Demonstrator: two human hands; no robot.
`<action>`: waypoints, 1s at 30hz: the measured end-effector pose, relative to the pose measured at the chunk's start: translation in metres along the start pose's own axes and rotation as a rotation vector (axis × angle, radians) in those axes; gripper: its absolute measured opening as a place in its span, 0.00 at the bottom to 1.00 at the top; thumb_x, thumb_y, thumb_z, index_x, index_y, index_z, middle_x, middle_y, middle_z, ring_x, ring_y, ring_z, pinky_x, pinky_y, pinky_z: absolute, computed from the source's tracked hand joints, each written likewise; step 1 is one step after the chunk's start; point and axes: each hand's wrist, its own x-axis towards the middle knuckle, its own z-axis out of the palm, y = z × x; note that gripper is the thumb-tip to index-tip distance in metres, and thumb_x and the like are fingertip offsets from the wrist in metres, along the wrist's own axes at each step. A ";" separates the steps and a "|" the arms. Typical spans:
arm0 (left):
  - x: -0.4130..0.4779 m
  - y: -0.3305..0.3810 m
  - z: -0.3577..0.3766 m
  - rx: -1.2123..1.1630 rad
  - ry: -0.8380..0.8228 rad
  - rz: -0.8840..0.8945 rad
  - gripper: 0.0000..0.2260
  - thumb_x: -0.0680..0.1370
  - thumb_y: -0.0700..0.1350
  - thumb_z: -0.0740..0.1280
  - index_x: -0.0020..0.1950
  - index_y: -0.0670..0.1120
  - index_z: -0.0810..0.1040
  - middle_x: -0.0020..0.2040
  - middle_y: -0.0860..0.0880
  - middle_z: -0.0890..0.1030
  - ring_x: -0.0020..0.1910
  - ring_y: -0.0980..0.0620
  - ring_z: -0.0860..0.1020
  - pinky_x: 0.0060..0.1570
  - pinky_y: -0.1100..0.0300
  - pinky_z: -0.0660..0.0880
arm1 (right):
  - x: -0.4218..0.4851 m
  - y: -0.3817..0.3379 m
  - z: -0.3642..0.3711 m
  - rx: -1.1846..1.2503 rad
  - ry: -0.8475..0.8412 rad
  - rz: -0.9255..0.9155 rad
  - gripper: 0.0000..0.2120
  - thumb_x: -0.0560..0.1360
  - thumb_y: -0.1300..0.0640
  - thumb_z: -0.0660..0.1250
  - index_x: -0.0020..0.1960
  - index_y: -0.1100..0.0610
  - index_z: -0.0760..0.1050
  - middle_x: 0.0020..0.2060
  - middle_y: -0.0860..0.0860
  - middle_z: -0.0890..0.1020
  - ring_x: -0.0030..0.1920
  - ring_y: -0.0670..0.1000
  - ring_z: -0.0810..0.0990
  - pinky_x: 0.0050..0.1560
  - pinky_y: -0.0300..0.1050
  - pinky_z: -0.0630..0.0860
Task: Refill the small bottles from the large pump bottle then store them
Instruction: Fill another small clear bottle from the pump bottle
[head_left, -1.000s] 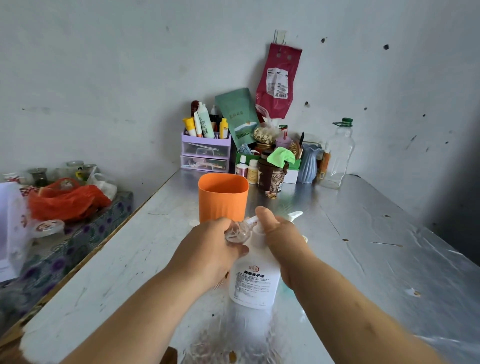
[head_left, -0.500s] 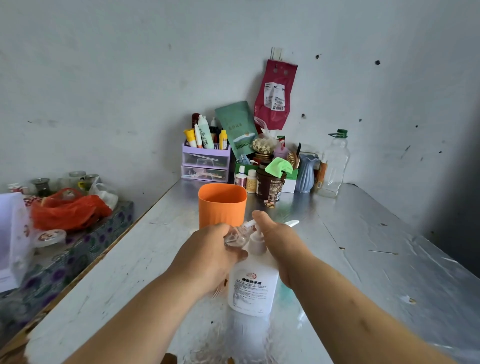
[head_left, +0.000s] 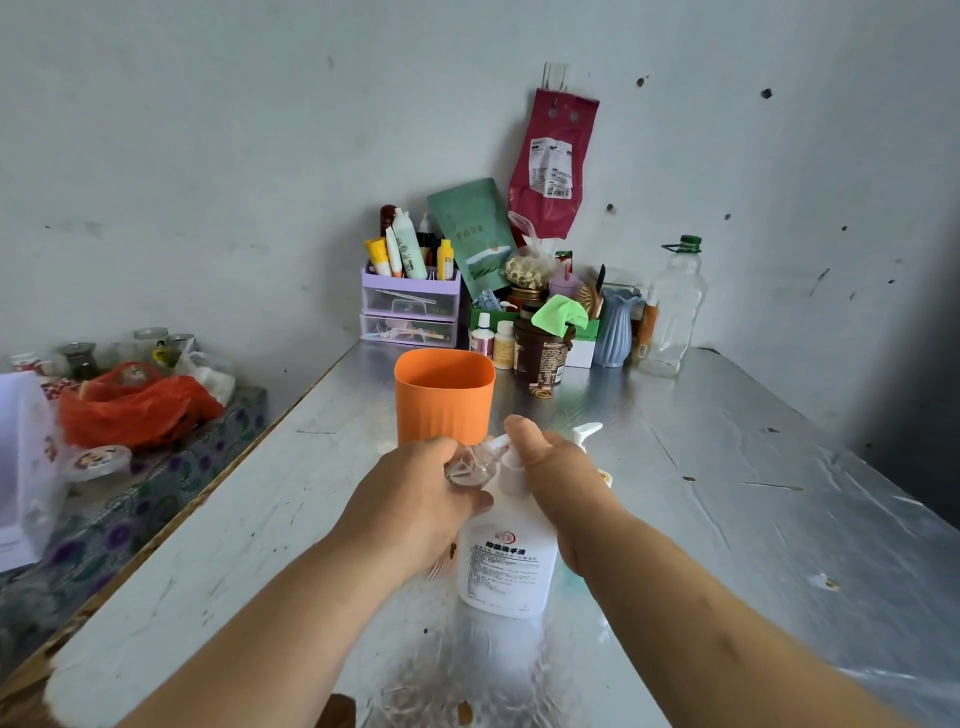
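Observation:
A large white pump bottle (head_left: 506, 566) with a printed label stands on the silver table in front of me. My left hand (head_left: 415, 501) grips a small clear bottle (head_left: 470, 465) and holds it up against the pump's nozzle. My right hand (head_left: 558, 475) rests on top of the pump head, thumb up; its fingers are hidden behind the bottle. A second white pump top (head_left: 587, 434) pokes out just behind my right hand. An orange cup (head_left: 444, 397) stands right behind both hands.
Along the back wall stand a purple drawer organiser (head_left: 410, 312) with tubes, small bottles, a brown tub, a blue vase (head_left: 613, 327) and a clear plastic bottle (head_left: 672, 312). A side shelf on the left holds an orange bag (head_left: 132, 405) and jars.
Both hands keep their hold on the small bottle and the pump. The view has tilted slightly, so the objects sit a little lower in the frame.

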 end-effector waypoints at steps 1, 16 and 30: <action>0.000 0.001 0.000 0.005 0.000 0.000 0.09 0.74 0.53 0.73 0.50 0.52 0.77 0.45 0.54 0.81 0.43 0.54 0.79 0.39 0.60 0.74 | -0.001 -0.001 -0.001 -0.006 0.004 0.006 0.19 0.73 0.39 0.61 0.49 0.54 0.76 0.42 0.54 0.80 0.45 0.55 0.78 0.51 0.48 0.74; -0.002 0.010 -0.005 -0.006 0.010 0.008 0.11 0.73 0.54 0.73 0.52 0.53 0.78 0.45 0.54 0.81 0.43 0.54 0.80 0.44 0.56 0.77 | -0.011 -0.019 0.000 -0.039 -0.037 0.026 0.25 0.62 0.34 0.59 0.44 0.53 0.77 0.50 0.59 0.82 0.54 0.61 0.79 0.62 0.59 0.74; 0.000 0.002 0.001 0.014 0.009 0.006 0.08 0.74 0.52 0.72 0.46 0.53 0.75 0.43 0.53 0.80 0.42 0.52 0.79 0.35 0.60 0.68 | -0.007 -0.005 0.004 0.016 -0.002 0.041 0.32 0.57 0.30 0.60 0.50 0.52 0.77 0.47 0.55 0.83 0.51 0.58 0.80 0.60 0.57 0.75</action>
